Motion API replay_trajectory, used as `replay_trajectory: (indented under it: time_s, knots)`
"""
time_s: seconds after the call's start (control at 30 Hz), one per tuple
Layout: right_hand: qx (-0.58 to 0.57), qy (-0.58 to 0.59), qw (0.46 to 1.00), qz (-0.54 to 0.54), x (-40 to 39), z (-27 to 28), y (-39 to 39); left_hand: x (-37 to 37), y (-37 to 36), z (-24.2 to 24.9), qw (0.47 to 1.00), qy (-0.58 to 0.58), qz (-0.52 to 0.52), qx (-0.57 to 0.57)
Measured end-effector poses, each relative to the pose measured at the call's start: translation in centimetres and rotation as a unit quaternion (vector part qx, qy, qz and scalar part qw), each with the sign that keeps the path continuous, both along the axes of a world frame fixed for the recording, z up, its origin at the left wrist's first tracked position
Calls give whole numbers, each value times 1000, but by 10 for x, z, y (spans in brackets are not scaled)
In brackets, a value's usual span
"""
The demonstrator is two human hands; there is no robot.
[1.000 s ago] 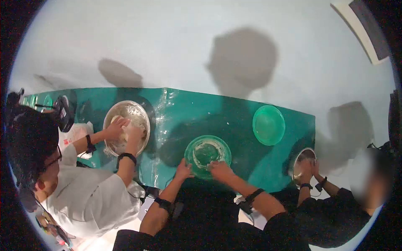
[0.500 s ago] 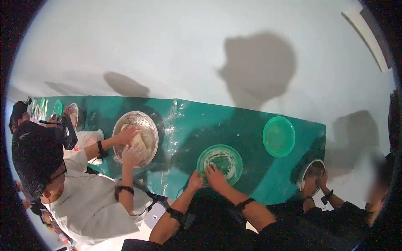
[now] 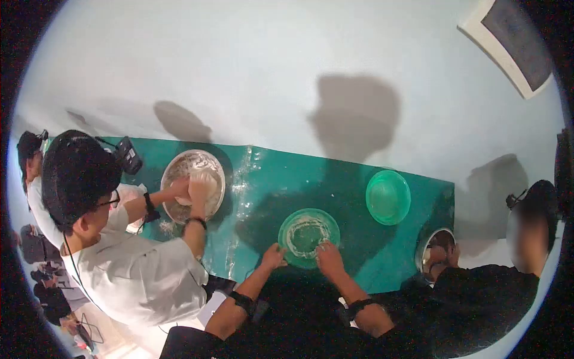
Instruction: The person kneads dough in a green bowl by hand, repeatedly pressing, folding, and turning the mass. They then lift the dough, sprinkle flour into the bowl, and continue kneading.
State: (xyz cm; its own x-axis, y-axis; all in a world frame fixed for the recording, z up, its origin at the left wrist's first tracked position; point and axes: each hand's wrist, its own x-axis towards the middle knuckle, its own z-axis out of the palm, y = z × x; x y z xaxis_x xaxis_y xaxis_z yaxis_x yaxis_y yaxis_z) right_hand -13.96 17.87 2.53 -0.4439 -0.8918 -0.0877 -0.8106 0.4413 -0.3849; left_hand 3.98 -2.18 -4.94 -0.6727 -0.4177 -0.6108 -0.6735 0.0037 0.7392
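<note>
A round green plastic basin (image 3: 309,263) sits on the table in front of me, with a ring of white, flour-like residue (image 3: 293,227) around its inside. My left hand (image 3: 274,256) is closed at the basin's near left rim, fingers curled. On the near right rim, my right hand (image 3: 329,258) is closed with its fingertips over the edge. Both wrists wear black bands. Fine finger detail is small in this view.
A second green basin (image 3: 387,197) stands to the right on the green table (image 3: 281,179). At left, a co-worker in a white shirt (image 3: 143,281) works dough in a metal bowl (image 3: 222,179). Another person at right has their hands in a metal bowl (image 3: 426,245).
My right hand has moved from inside the basin to its right rim. My left hand stays by the left rim. The co-worker at left has leaned towards their bowl.
</note>
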Motion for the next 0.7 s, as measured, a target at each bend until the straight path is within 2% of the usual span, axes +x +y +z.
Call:
replay_trajectory:
  time_s: [0.1,0.13,0.17,0.2,0.23,0.27,0.3,0.4,0.5,0.6,0.67,0.7]
  knots:
    - [-12,59,998,9,3,-5,0,-2,-2,0,982,-72,103,143]
    - [-5,62,998,3,6,-2,0,6,-1,-28,999,-24,36,16]
    - [5,63,998,-2,8,4,-1,21,2,-79,993,22,-32,-109]
    - [15,64,998,-7,10,9,-2,33,7,-106,966,66,-98,-230]
    - [20,67,998,-5,12,9,-2,30,7,-79,990,42,-50,-126]
    - [25,68,997,-1,11,7,-3,18,3,-25,1000,16,0,-20]
    - [30,72,997,1,12,5,-3,11,2,10,995,-7,50,87]
    - [-5,60,998,3,14,-4,5,10,13,-13,987,-12,127,98]
    - [23,43,999,-12,17,-14,7,15,9,-56,953,59,161,251]
    - [15,18,1000,-18,17,-23,10,12,14,-69,978,26,127,166]
    - [13,25,1000,-7,17,-26,12,8,13,-35,998,24,46,26]
    - [11,27,1000,-2,16,-25,11,7,12,-34,999,21,36,9]
